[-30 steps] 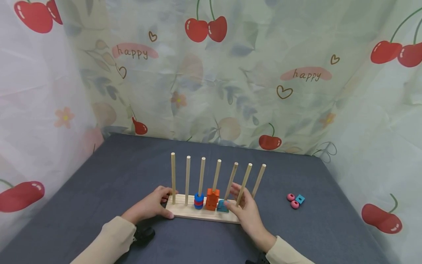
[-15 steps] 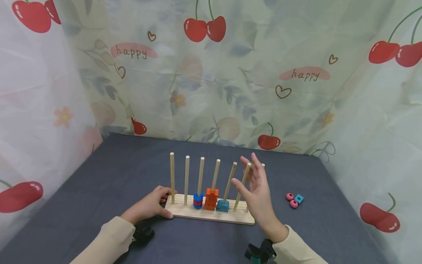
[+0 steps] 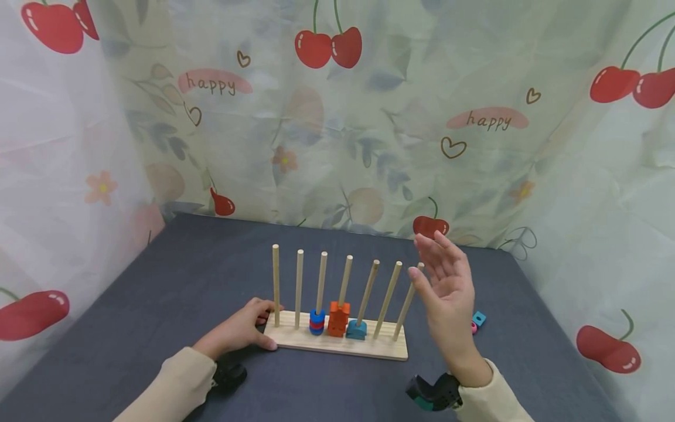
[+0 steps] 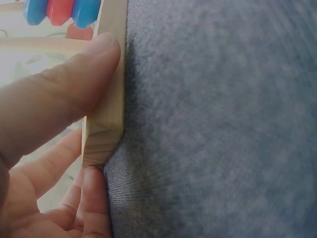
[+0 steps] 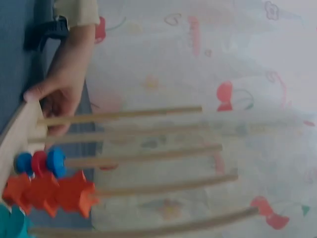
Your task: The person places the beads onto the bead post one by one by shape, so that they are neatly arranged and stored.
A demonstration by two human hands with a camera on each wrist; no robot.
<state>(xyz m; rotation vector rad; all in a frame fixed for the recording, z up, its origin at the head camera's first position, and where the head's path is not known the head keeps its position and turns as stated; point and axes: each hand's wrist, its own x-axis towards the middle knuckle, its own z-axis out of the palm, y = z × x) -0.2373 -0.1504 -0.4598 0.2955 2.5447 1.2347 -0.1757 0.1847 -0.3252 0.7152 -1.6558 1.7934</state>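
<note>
A wooden peg board [image 3: 337, 347] with several upright pegs stands on the table. My left hand [image 3: 237, 328] grips its left end, the thumb [image 4: 64, 87] against the front edge in the left wrist view. Blue and red beads [image 3: 317, 323] are stacked on the third peg from the left. Orange star-shaped beads [image 3: 338, 321] fill the foot of the fourth, and teal beads [image 3: 356, 331] sit on the fifth. My right hand [image 3: 448, 293] is raised beside the rightmost peg, fingers spread and holding nothing.
A blue square bead [image 3: 480, 316] and a pink bead [image 3: 474, 329] lie on the dark grey table [image 3: 211, 264], right of the board, partly behind my right hand. Patterned curtains [image 3: 337, 129] close off the back and sides.
My right hand has left the teal beads on the fifth peg, risen, and moved right past the last peg. My left hand keeps its grip on the board.
</note>
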